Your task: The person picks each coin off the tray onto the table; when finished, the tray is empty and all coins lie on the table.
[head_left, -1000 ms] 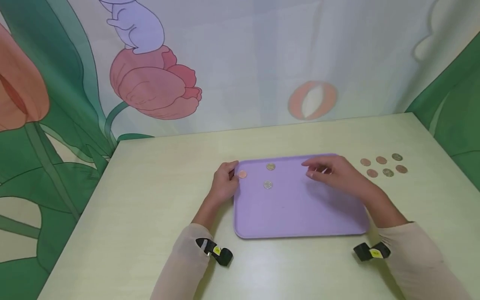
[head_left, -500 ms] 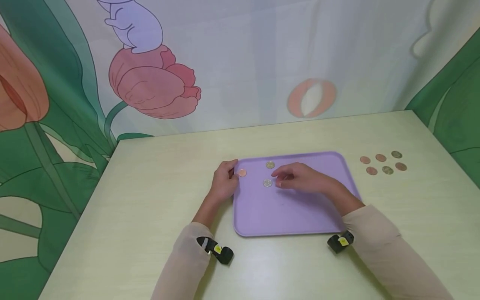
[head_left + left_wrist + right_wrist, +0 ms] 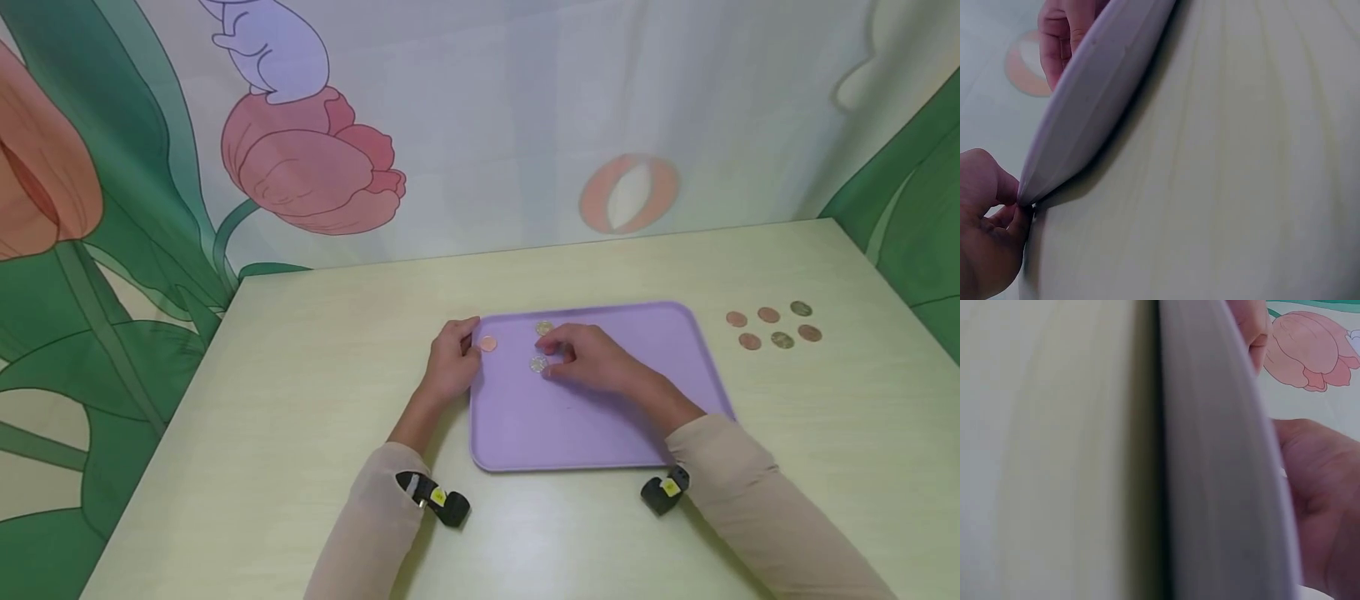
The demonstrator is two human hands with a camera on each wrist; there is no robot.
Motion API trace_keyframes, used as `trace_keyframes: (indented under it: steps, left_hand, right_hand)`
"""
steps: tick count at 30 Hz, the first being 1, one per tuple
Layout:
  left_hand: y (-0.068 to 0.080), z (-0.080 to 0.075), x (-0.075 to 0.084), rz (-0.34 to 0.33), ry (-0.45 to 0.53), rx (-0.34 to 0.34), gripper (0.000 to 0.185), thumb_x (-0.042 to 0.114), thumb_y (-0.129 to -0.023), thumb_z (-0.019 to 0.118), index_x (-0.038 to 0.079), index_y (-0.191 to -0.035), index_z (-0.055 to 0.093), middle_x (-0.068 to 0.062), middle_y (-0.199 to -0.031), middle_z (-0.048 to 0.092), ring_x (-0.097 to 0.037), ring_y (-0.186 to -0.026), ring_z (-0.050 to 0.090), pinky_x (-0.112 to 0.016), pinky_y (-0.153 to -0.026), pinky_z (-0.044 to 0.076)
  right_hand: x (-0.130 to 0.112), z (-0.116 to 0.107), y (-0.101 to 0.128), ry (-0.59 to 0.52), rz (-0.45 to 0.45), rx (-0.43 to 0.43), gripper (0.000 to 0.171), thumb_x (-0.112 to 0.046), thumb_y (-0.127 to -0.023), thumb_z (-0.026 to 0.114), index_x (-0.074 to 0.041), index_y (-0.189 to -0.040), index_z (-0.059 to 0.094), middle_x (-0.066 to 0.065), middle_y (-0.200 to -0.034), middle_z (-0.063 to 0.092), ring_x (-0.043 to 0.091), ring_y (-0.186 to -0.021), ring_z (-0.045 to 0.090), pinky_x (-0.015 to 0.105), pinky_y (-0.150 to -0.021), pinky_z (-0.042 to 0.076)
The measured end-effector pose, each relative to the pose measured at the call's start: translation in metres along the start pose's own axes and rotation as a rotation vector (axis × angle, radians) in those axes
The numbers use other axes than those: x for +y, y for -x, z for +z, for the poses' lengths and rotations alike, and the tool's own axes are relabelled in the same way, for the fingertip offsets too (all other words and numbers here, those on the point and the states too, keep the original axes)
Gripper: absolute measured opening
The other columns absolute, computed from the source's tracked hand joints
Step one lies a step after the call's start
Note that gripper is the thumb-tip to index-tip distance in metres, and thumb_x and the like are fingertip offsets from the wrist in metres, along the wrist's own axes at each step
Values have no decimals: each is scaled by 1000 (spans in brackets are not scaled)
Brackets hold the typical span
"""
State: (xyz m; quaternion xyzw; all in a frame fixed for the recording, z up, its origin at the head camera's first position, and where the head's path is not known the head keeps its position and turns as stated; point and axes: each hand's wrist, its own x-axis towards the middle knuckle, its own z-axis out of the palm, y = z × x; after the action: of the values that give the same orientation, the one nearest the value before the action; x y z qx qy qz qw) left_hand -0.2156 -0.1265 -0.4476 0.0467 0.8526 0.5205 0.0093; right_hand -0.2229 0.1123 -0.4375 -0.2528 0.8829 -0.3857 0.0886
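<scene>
A purple tray [image 3: 592,433] lies on the table. My left hand [image 3: 452,367] holds its left rim near the far corner; in the left wrist view, thumb and fingers of the left hand [image 3: 988,231] pinch the edge. Over the tray, my right hand [image 3: 592,357] has thumb and index finger spread, the fingertips right at a silver coin [image 3: 537,364] that lies flat. A gold-coloured coin [image 3: 543,327] sits just beyond the index finger, and a copper coin [image 3: 488,343] beside the left thumb. In the right wrist view, the tray's wall hides the fingertips of the right hand [image 3: 1322,500].
Right of the tray, several copper and gold-coloured coins [image 3: 782,340] lie in two rows on the pale table [image 3: 262,433]. A printed curtain [image 3: 487,125] hangs behind the table's far edge.
My right hand has moved left across the tray from its right side to the silver coin, and its thumb and index finger have spread. The left hand stays on the rim.
</scene>
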Motion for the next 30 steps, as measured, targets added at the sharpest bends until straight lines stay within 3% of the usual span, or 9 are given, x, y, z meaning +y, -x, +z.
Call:
trace_keyframes:
  steps: [14,23,30]
  left_hand:
    - [0,1,-2,-12,-4,2,51,-9,-93,47,-12,-145,47,-30,-138,52,-36,-141,50,-42,-120,43]
    - [-1,0,-1,-1,-6,5,52,-8,-93,48,-12,-145,46,-31,-135,53,-37,-139,51,-43,-119,44]
    - [0,1,-1,-5,3,2,52,-8,-94,48,-13,-145,46,-31,-135,52,-38,-140,50,-43,-120,43]
  right_hand:
    - [-5,8,-2,94,43,23,25,-12,-87,77,-7,-111,76,11,-111,74,14,-81,58,25,-75,48]
    - [-19,5,-2,177,80,-14,16,-10,-88,76,-8,-104,75,7,-107,74,26,-105,68,47,-95,56]
    - [-22,4,-3,188,97,-42,15,-12,-89,76,-11,-103,72,5,-103,73,24,-100,66,45,-91,55]
